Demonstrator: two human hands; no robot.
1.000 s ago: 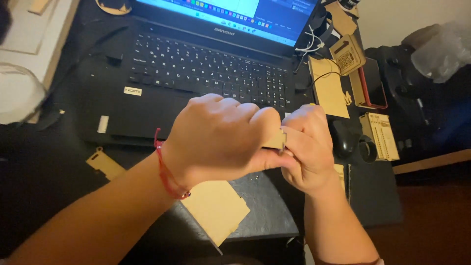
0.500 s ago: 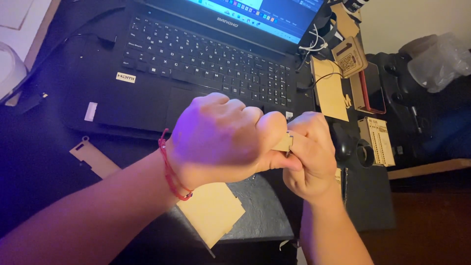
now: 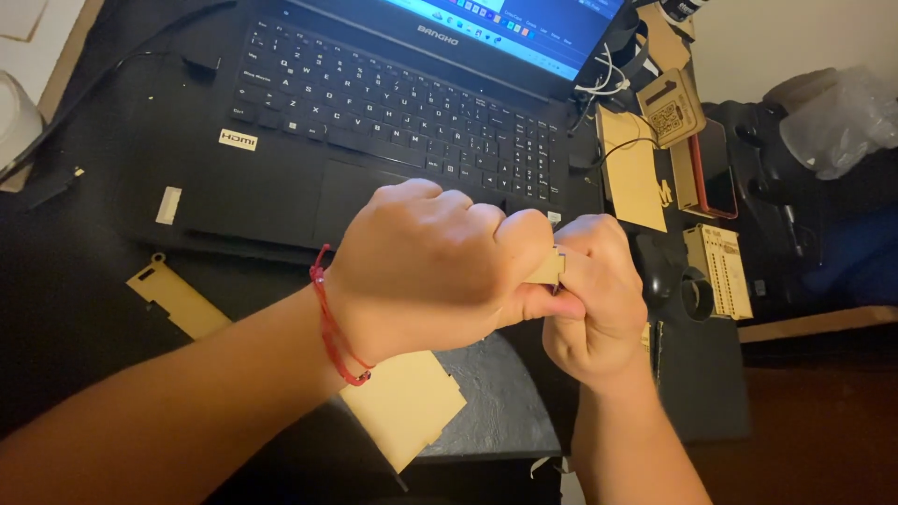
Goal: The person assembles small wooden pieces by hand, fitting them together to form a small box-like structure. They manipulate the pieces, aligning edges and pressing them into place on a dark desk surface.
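Note:
My left hand [image 3: 430,271], a red cord around its wrist, and my right hand [image 3: 594,299] are closed together above the desk's front edge, just in front of an open black laptop [image 3: 374,112]. Both grip one small thin wooden piece [image 3: 547,268], of which only a pale notched corner shows between the fingers. The rest of the piece is hidden by my hands.
A flat wooden panel [image 3: 407,407] lies on a dark pad [image 3: 496,402] under my left wrist. A wooden strip [image 3: 178,299] lies to the left. More cut wooden parts [image 3: 631,173], a slotted wooden piece [image 3: 718,271], a black mouse [image 3: 659,271] and cables lie at the right.
My joined hands stay pressed on the piece. The view has shifted, so laptop and desk items sit lower and further right in the frame.

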